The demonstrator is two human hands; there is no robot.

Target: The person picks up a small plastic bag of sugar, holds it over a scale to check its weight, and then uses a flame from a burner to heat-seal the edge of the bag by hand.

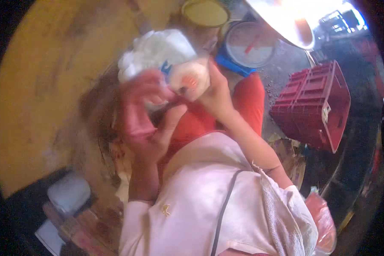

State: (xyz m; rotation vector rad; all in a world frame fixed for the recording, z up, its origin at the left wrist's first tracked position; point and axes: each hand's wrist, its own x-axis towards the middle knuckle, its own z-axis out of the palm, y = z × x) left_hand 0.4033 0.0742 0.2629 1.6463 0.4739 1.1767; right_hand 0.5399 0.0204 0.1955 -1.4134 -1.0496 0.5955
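Observation:
In front of my lap my right hand (219, 91) holds a rounded white object (195, 75) bearing an orange-red mark; its exact kind is too blurred to tell. Close on its left, my left hand (144, 108) looks pinkish-red and smeared by motion. The left fingers curl and the thumb points towards the white object, but whether they grip anything cannot be made out. Just beyond both hands lies a crumpled white bundle (156, 48), which looks like plastic bags, with a patch of blue print.
A blue dial scale (251, 44) stands beyond my knee, beside a yellowish round tub (206, 12). A large, shiny pale basin (284, 19) is at upper right. To the right stands a dark red plastic crate (304, 102). A broad yellow surface (44, 80) fills the left.

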